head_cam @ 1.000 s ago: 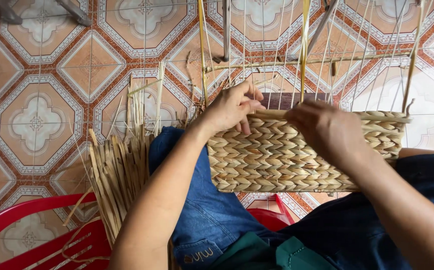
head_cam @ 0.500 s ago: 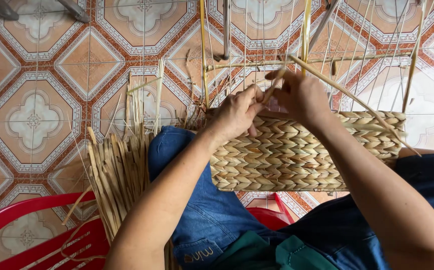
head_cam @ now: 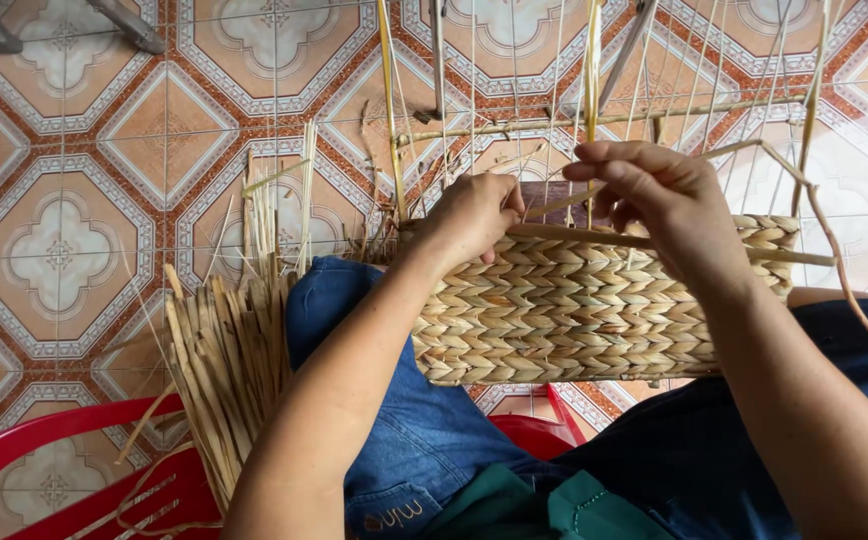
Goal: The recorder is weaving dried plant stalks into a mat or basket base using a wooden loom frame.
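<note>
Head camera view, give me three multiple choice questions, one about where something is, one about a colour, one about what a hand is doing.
1. Where is the bundle of loose straw strips?
A. beside the left knee
B. inside the woven basket
C. on a shelf

2. What colour is the plastic chair?
A. green
B. red
C. white

3. What is the right hand doing?
A. resting flat on the floor
B. pinching a straw strand above the basket rim
C. holding scissors

Key: 1 A, the strips stand left of the jeans. 2 B, its rim shows red. 3 B, fingers close on a strand.

Your left hand grips the woven basket rim while your right hand pinches a straw strand above it.
</note>
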